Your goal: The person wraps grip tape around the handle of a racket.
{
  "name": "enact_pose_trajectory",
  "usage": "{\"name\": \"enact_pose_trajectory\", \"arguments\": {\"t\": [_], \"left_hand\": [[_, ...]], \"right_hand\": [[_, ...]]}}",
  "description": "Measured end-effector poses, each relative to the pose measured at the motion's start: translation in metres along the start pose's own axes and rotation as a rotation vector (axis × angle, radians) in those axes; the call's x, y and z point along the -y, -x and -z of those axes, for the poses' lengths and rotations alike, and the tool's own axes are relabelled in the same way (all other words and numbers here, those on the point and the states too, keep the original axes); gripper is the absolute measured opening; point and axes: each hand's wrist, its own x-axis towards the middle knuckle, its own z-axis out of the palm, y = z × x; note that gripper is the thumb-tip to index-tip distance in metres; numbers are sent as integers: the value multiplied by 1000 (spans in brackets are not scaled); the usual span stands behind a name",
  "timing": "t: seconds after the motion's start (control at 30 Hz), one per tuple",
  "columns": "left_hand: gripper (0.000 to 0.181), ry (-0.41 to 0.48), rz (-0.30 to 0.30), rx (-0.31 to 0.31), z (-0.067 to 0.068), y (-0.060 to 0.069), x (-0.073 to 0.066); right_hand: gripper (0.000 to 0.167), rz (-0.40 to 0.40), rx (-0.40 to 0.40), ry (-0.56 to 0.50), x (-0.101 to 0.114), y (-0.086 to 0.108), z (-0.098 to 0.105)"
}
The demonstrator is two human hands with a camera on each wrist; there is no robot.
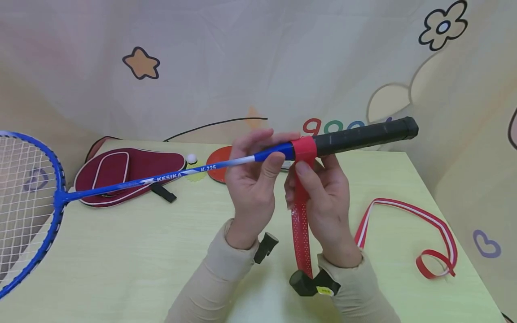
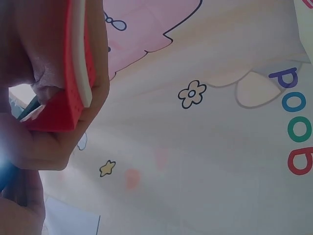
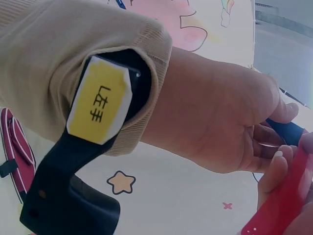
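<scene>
A blue badminton racket (image 1: 190, 171) is held up in front of me, its black handle (image 1: 365, 137) pointing right. Thumb and fingers of my left hand (image 1: 252, 197) pinch the blue cone just below the handle. A red perforated grip tape (image 1: 301, 224) is wrapped round the joint of cone and handle, its loose end hanging down. My right hand (image 1: 329, 202) pinches that tape just below the wrap, thumb in front. In the left wrist view the red tape (image 2: 58, 115) runs between fingers. The right wrist view shows my left hand (image 3: 215, 112) at the blue cone (image 3: 288, 132).
On the table (image 1: 141, 251) lie a maroon racket bag (image 1: 149, 161), a shuttlecock (image 1: 191, 159) and a red round object (image 1: 216, 166), partly hidden. A red-and-white strip (image 1: 424, 213) curls at the right. The racket head (image 1: 60, 179) reaches past the left frame edge.
</scene>
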Motion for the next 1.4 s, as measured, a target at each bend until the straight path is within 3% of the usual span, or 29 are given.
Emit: {"name": "enact_pose_trajectory", "arguments": {"t": [0.23, 0.43, 0.53, 0.7, 0.77, 0.93, 1.03, 1.13, 1.27, 1.4], "left_hand": [[27, -23, 7, -45, -1, 4, 1], [32, -41, 7, -75, -3, 5, 1], [42, -52, 5, -82, -4, 5, 1], [26, -72, 14, -73, -4, 7, 3], [28, -75, 24, -56, -4, 7, 4], [60, -100, 84, 38, -4, 7, 4], [57, -90, 120, 117, -5, 8, 3], [49, -7, 127, 178, -7, 7, 2], [60, 100, 154, 220, -8, 4, -1], [61, 104, 182, 234, -6, 3, -2]], "right_hand": [[46, 29, 25, -129, -4, -4, 2], [45, 29, 47, -214, -6, -4, 6], [42, 19, 47, -220, -7, -4, 8], [32, 39, 43, -130, -7, -3, 9], [29, 51, 30, -98, -7, -3, 10], [29, 27, -50, -138, -5, -4, 11], [29, -6, -114, -162, -3, -3, 11], [32, -23, -157, -149, -2, -3, 12], [35, -32, -185, -132, -2, -3, 11], [37, -47, -179, -122, -1, -3, 10]]}}
